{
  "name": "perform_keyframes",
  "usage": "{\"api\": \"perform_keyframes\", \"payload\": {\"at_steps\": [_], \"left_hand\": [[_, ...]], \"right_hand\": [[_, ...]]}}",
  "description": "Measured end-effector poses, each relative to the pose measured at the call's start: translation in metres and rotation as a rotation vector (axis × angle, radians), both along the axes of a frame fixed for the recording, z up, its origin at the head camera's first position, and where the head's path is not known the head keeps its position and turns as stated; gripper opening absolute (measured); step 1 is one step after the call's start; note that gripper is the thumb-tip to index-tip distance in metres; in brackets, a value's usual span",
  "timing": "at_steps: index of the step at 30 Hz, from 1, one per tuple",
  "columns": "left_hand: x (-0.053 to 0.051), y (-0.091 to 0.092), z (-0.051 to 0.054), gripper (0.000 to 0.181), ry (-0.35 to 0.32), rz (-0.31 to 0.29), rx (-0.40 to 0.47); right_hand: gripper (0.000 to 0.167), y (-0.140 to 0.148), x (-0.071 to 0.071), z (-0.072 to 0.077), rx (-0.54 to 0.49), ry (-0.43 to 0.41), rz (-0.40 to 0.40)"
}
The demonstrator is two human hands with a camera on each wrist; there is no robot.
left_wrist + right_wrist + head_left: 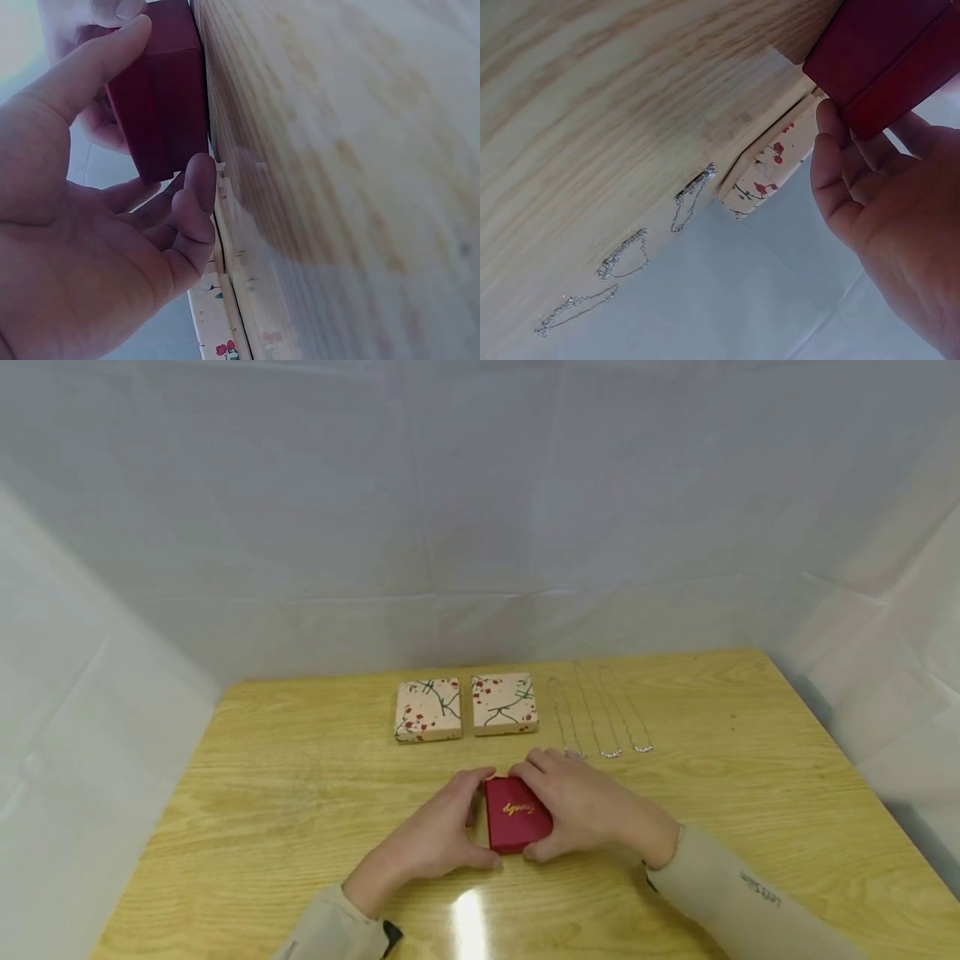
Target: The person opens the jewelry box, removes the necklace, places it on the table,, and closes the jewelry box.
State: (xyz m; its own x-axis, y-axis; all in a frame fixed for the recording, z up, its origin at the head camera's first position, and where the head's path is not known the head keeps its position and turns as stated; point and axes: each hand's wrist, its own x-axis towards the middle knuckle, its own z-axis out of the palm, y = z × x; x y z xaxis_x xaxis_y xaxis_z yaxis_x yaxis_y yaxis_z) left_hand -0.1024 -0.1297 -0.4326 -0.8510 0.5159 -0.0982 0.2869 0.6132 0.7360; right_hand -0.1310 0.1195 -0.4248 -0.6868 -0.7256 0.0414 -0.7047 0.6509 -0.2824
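Note:
A small dark red jewelry box [516,814] with gold lettering on its lid sits on the table between both hands. My left hand [442,828] holds its left side, thumb at the near edge and fingertips at the far corner. From the right, my right hand [581,802] grips it, the fingers over the far edge and the thumb at the near one. In the left wrist view the red box [169,97] shows a seam along its side. Curled fingers of the right hand [900,202] touch its lower edge in the right wrist view.
Two cream boxes with a red blossom print, a left one [428,710] and a right one [505,704], lie behind the hands. Three silver necklaces lie right of them: one [572,724], another [609,753] and a third [641,748]. White cloth [480,527] surrounds the wooden table [300,793].

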Motion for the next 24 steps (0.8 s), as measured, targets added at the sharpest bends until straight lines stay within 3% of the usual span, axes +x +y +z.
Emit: {"api": "perform_keyframes", "payload": {"at_steps": [15,24], "left_hand": [[0.000,0.001,0.000,0.101,0.013,-0.003,-0.017],[-0.001,0.001,0.001,0.103,0.017,-0.002,-0.013]], "right_hand": [[0.104,0.014,0.005,0.005,0.013,-0.072,-0.037],[0.098,0.022,0.007,0.005,0.038,-0.062,-0.057]]}}
